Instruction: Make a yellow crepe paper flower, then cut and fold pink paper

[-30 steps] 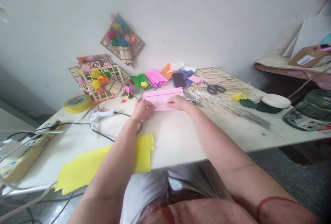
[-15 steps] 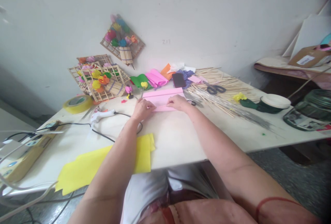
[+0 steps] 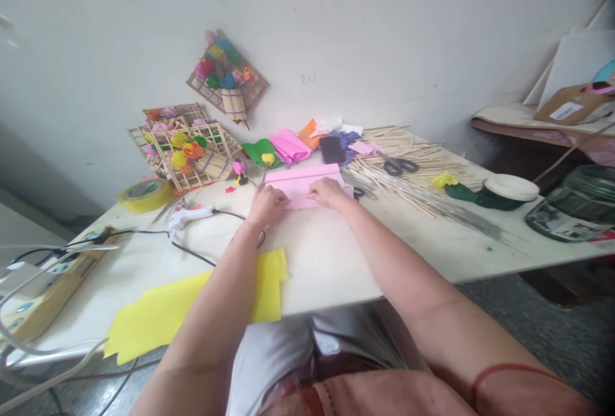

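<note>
A sheet of pink crepe paper (image 3: pixel 302 190) lies on the table in front of me, with a folded or rolled band along its far edge. My left hand (image 3: pixel 269 203) is at its left end, fingers closed on the near edge. On the right side, my right hand (image 3: pixel 329 193) pinches the same near edge with thumb and fingertips. Both wrists rest low, close to the tabletop. Beside my right hand, black scissors handles (image 3: pixel 358 192) show partly. A strip of yellow crepe paper (image 3: pixel 158 308) lies under my left forearm.
To the left are a glue gun (image 3: pixel 192 214), a tape roll (image 3: pixel 145 195) and a power strip (image 3: pixel 62 278). Bamboo sticks (image 3: pixel 427 153), wires (image 3: pixel 432 201), scissors (image 3: pixel 401 166) and a glass jar (image 3: pixel 571 204) lie to the right. Flower-decorated stick frames (image 3: pixel 187 153) stand behind.
My right hand has shifted slightly left along the paper's near edge, and more of the scissors handles beside it shows. My left hand stays almost in place.
</note>
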`<state>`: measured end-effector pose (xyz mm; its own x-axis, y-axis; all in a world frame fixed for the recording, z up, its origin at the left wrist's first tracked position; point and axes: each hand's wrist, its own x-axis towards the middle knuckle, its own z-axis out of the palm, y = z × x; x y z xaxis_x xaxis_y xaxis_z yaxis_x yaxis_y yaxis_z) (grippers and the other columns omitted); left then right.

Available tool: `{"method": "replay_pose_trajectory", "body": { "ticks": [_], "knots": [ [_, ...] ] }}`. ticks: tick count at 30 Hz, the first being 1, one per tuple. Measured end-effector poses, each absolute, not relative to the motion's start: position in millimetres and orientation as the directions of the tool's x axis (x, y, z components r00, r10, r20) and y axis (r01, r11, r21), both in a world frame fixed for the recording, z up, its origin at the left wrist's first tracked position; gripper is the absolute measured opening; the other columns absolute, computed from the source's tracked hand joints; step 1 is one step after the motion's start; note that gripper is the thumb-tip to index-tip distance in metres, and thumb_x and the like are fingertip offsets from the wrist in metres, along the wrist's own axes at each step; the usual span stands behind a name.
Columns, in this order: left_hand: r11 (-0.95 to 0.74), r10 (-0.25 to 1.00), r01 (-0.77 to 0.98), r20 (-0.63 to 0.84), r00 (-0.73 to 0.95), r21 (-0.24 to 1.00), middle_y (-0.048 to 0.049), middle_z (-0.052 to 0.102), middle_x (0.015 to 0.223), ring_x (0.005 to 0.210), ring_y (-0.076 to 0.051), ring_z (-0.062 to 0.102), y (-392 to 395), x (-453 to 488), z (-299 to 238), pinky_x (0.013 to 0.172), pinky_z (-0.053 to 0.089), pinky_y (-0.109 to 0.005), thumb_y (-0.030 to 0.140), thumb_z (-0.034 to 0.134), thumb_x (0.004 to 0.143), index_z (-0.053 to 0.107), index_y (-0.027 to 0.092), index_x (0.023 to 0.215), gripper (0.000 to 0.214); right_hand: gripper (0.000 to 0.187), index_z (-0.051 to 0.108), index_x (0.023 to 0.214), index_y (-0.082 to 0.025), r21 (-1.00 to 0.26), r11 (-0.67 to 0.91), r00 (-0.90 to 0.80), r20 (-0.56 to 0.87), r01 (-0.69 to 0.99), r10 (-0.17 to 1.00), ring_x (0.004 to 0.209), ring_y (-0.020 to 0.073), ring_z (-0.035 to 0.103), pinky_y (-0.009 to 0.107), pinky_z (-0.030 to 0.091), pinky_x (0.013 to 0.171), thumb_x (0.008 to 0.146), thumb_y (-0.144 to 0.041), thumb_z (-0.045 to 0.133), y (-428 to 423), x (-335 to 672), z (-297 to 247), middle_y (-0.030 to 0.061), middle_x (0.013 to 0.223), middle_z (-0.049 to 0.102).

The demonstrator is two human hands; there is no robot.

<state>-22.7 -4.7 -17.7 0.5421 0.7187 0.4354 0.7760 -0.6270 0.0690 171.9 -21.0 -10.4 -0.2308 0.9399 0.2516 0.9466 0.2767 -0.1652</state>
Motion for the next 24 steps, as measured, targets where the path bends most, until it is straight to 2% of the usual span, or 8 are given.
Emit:
{"method": "replay_pose_trajectory", "body": {
  "ticks": [8, 13, 20, 24],
  "knots": [
    [-0.618, 0.727, 0.781, 0.443, 0.525, 0.088, -0.0029, 0.068, 0.078, 0.086, -0.02, 0.054, -6, -23, -17, 0.101, 0.016, -0.045, 0.039, 0.049, 0.077, 0.068, 0.023, 0.082, 0.026, 0.018, 0.068, 0.082, -0.023, -0.169, 0.298, -0.247, 0.269, 0.94, 0.931, 0.079, 0.0151, 0.058, 0.023, 0.034, 0.061, 0.076, -0.032, 0.053, -24, 174, -10, 0.0023, 0.085, 0.068],
    [-0.647, 0.702, 0.756, 0.464, 0.541, 0.098, -0.0019, 0.068, 0.078, 0.087, -0.021, 0.053, -4, -15, -20, 0.101, 0.015, -0.046, 0.043, 0.051, 0.075, 0.068, 0.024, 0.085, 0.027, 0.019, 0.068, 0.083, -0.024, -0.166, 0.325, -0.268, 0.293, 0.931, 0.918, 0.08, 0.016, 0.059, 0.023, 0.034, 0.061, 0.076, -0.032, 0.053, -22, 175, -13, 0.0022, 0.085, 0.068],
    [-0.655, 0.668, 0.753, 0.514, 0.538, 0.063, -0.0017, 0.067, 0.07, 0.08, -0.019, 0.052, 2, -9, -27, 0.1, 0.02, -0.042, 0.034, 0.056, 0.073, 0.069, 0.023, 0.069, 0.017, 0.02, 0.069, 0.084, -0.025, -0.182, 0.327, -0.267, 0.29, 0.927, 0.919, 0.08, 0.0157, 0.059, 0.023, 0.035, 0.061, 0.074, -0.033, 0.054, -22, 174, -13, 0.0017, 0.086, 0.069],
    [-0.651, 0.658, 0.756, 0.541, 0.524, 0.06, -0.0019, 0.067, 0.068, 0.079, -0.02, 0.052, 2, -8, -28, 0.097, 0.023, -0.043, 0.032, 0.057, 0.072, 0.068, 0.023, 0.068, 0.015, 0.02, 0.069, 0.082, -0.025, -0.167, 0.331, -0.27, 0.306, 0.929, 0.913, 0.079, 0.0164, 0.06, 0.023, 0.035, 0.061, 0.074, -0.033, 0.053, -23, 172, -13, 0.0021, 0.084, 0.069]
  ]
}}
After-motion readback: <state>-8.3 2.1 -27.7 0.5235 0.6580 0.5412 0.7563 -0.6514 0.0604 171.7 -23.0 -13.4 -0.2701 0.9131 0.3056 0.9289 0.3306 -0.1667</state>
